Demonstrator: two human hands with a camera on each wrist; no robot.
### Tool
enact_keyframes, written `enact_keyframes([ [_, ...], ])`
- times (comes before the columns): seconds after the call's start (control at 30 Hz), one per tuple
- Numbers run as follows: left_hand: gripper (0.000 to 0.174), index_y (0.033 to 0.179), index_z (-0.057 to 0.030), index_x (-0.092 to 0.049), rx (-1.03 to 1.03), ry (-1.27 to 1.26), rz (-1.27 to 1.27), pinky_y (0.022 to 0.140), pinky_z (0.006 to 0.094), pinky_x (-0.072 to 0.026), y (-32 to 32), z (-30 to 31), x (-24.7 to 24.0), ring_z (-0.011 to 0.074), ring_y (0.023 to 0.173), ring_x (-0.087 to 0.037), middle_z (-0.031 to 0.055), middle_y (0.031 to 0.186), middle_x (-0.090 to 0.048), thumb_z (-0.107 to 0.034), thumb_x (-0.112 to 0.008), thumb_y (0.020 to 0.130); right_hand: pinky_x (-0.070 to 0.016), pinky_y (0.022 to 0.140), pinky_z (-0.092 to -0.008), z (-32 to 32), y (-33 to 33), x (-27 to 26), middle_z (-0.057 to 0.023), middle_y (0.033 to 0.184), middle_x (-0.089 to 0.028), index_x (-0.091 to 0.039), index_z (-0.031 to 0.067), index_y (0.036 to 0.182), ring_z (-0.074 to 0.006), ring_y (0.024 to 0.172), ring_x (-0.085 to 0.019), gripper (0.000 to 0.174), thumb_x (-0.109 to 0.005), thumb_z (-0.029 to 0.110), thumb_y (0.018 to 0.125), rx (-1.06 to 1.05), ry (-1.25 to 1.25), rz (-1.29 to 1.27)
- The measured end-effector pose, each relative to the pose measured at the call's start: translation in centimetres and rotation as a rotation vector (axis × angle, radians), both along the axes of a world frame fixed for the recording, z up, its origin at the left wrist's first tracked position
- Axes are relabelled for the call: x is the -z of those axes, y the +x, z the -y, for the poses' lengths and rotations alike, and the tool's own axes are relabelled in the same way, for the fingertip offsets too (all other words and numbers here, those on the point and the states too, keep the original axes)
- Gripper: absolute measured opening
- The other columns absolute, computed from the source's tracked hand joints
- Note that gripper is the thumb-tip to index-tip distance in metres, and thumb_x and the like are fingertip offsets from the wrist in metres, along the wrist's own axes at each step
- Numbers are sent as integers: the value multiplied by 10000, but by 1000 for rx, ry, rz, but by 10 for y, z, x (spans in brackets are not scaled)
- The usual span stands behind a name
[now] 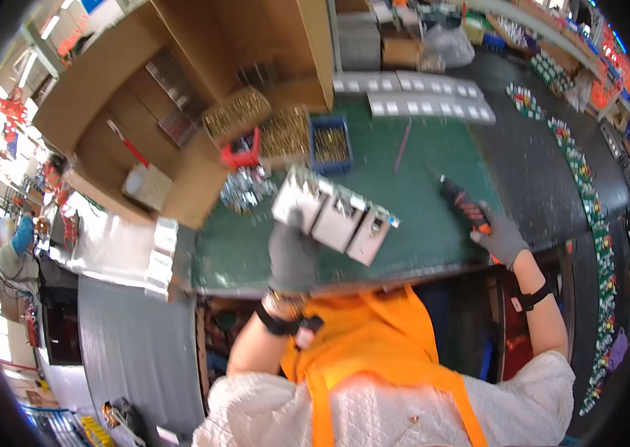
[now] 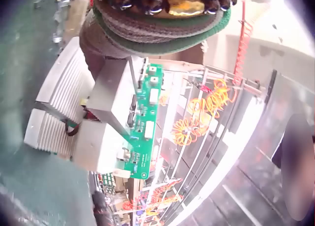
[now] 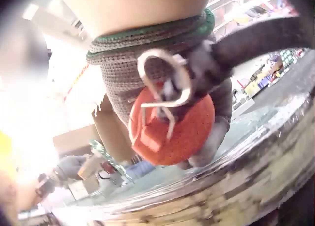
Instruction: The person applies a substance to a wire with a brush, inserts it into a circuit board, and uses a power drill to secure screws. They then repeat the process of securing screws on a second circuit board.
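Observation:
My gloved left hand (image 1: 293, 257) rests at the near edge of the leftmost of three pale metal heat sink blocks (image 1: 337, 223), one finger lying over its face. In the left wrist view, the glove (image 2: 106, 36) reaches in beside a grey block (image 2: 110, 90), with fins (image 2: 61, 83) and a green circuit board (image 2: 145, 122) alongside; most fingers are hidden. Off to the right, my gloved right hand (image 1: 501, 238) grips a black and orange electric screwdriver (image 1: 464, 205), its bit pointing away to the upper left. Its orange end cap (image 3: 172, 130) carries a wire loop.
Behind the blocks stand a blue bin (image 1: 330, 145) and cardboard trays (image 1: 285, 134) of small brass-coloured parts, plus a red bin (image 1: 242, 149). Shiny metal parts (image 1: 244, 190) lie in a heap. A large cardboard box (image 1: 106, 112) fills the left; a thin pink stick (image 1: 403, 145) lies behind the screwdriver.

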State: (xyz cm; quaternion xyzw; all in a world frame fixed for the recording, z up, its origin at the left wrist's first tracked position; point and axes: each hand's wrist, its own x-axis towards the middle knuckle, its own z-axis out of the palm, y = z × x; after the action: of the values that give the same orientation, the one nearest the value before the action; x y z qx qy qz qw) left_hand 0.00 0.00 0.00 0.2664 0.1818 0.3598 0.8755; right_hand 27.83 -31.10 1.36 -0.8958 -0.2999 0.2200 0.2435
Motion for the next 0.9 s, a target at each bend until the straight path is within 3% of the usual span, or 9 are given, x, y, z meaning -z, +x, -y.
enact_keyframes([
  [0.1,346,1309,-12,-471,-65,264,-287,932,363,-494,-23,5,39,215,1096,-594,91,1191,-596,-209,-463,1024,-430,1020,-413,-52,17,-20,-218,1316,-519,-423,135,1442,-386,1223,-509,740,-729,351,804,-176,-95,227],
  [0.17,315,1295,-47,-484,-150,79,-73,847,333,-515,-9,27,18,188,1006,-605,72,1145,-593,-202,-484,1021,-438,1008,-404,-92,27,-45,-230,1223,-547,-495,145,1378,-370,1180,-532,627,-711,327,818,-332,-223,431],
  [0.27,353,1335,-68,-447,-112,-8,6,828,381,-529,6,39,14,215,1003,-603,80,1204,-569,-186,-509,1008,-487,892,-420,-164,52,-95,-196,1061,-624,-652,84,1119,-363,1032,-605,309,-650,249,858,-468,108,511],
  [0.3,410,1354,-58,-419,-6,448,-304,893,410,-514,-6,33,53,223,1063,-588,101,1265,-531,-206,-545,993,-497,829,-430,-196,40,-121,-189,962,-653,-668,52,1024,-368,941,-630,245,-620,238,871,-419,181,481],
  [0.4,409,1303,-17,-442,339,76,-163,927,371,-511,-24,34,19,218,1064,-596,110,1200,-567,-229,-573,979,-514,734,-401,-287,41,-174,-174,865,-688,-668,19,1001,-319,783,-658,262,-610,249,889,-555,395,541],
  [0.47,381,1276,-10,-453,419,180,-225,926,368,-507,-50,31,30,217,1046,-598,110,1168,-579,-226,-564,983,-517,658,-320,-343,16,-218,-100,803,-671,-676,23,1051,-143,669,-624,247,-609,221,919,-587,418,415],
  [0.6,304,1199,7,-485,409,289,-302,913,378,-494,-100,21,25,222,986,-602,119,1099,-598,-205,-548,990,-505,633,-287,-451,-36,-254,-26,884,-648,-616,44,1227,-122,705,-605,319,-572,201,953,-740,824,-143],
  [0.7,284,1176,13,-502,272,257,-292,900,373,-498,-135,20,29,230,957,-615,130,1085,-602,-191,-551,984,-506,631,-265,-523,-68,-280,-17,931,-637,-555,43,1314,-115,764,-608,390,-580,174,948,-792,915,-188],
  [0.9,266,1164,18,-524,140,233,-289,919,363,-501,-174,26,29,205,963,-620,103,1049,-615,-161,-567,972,-516,649,-258,-587,-110,-298,-7,931,-631,-504,44,1359,-108,790,-615,455,-608,97,920,-514,1144,-495],
])
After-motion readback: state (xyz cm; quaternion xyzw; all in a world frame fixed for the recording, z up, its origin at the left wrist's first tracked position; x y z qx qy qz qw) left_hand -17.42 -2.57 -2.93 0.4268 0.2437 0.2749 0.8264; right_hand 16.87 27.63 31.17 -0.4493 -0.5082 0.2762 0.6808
